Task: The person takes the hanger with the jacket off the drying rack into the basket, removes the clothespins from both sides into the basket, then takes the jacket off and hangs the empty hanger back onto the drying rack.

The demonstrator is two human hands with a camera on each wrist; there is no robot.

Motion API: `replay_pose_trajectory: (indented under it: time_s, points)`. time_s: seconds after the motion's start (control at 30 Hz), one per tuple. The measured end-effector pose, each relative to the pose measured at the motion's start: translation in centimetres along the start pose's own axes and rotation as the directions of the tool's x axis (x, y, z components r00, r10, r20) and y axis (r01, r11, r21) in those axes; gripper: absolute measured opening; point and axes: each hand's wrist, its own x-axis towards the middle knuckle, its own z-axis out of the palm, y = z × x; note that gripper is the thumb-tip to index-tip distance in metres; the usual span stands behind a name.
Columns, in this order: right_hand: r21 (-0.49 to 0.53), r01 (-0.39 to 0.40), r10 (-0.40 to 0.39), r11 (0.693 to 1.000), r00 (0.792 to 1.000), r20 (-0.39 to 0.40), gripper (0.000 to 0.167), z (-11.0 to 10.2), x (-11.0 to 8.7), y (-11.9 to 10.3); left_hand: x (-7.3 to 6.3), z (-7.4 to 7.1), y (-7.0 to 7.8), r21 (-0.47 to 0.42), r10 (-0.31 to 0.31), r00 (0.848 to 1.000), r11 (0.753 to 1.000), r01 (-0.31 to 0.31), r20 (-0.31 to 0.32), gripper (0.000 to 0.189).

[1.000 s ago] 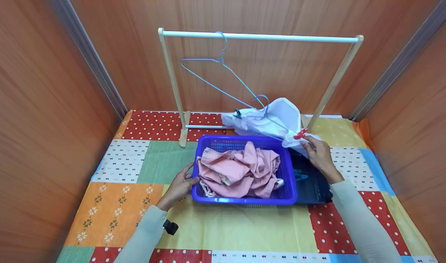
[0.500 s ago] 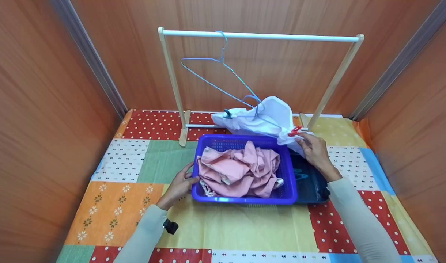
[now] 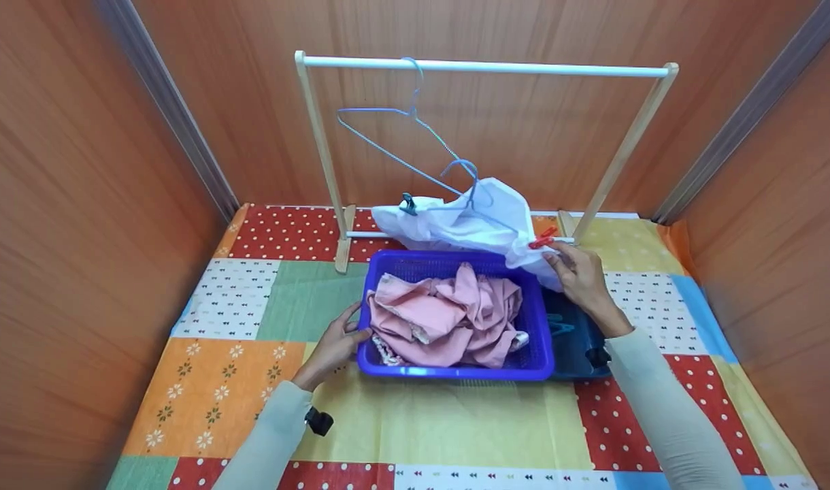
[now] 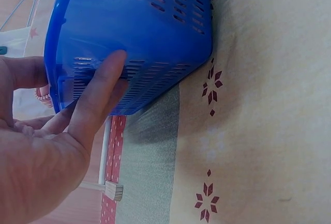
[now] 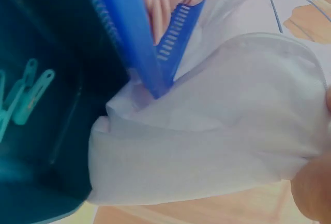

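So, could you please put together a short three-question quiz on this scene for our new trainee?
1. True or false: the pink cloth lies inside the purple basket.
2. Multiple choice: which is nearest the right hand on the white cloth?
a) the green clip
b) the red clip
c) a yellow clip
3. Short answer: which hand has its fingers on the purple basket?

Key:
1. True
2. b
3. The left hand
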Motion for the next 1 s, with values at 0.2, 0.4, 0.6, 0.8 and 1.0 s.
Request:
replay_pose_trajectory:
  time_s: [0.2, 0.4, 0.6, 0.8, 1.0]
  points:
    - [0.052, 0.059, -0.059, 0.997, 0.998, 0.004, 0.014, 0.0, 0.1, -1.3, -0.1, 0.0, 0.1, 0.005, -0.001, 1.000, 1.000, 0.001, 0.002, 0.068]
    - [0.107, 0.037, -0.042, 0.994, 0.998, 0.037, 0.015, -0.3, 0.2, -2.2, 0.0, 0.1, 0.1, -0.005, 0.007, 1.000, 1.000, -0.007, 0.004, 0.068]
    - [0.134, -0.015, 0.006, 0.991, 0.998, 0.062, 0.014, -0.9, 0.4, -2.9, 0.0, 0.1, 0.1, -0.009, 0.013, 1.000, 1.000, -0.013, -0.012, 0.068]
    - [0.127, -0.026, 0.019, 0.992, 0.998, 0.054, 0.013, -1.6, 0.6, -4.7, -0.1, 0.1, 0.1, -0.014, 0.018, 1.000, 1.000, -0.018, -0.017, 0.069]
    - [0.160, -0.018, 0.006, 0.987, 0.997, 0.074, 0.017, -1.7, 0.6, -4.2, 0.1, 0.1, -0.1, -0.015, -0.002, 1.000, 1.000, 0.002, -0.010, 0.070]
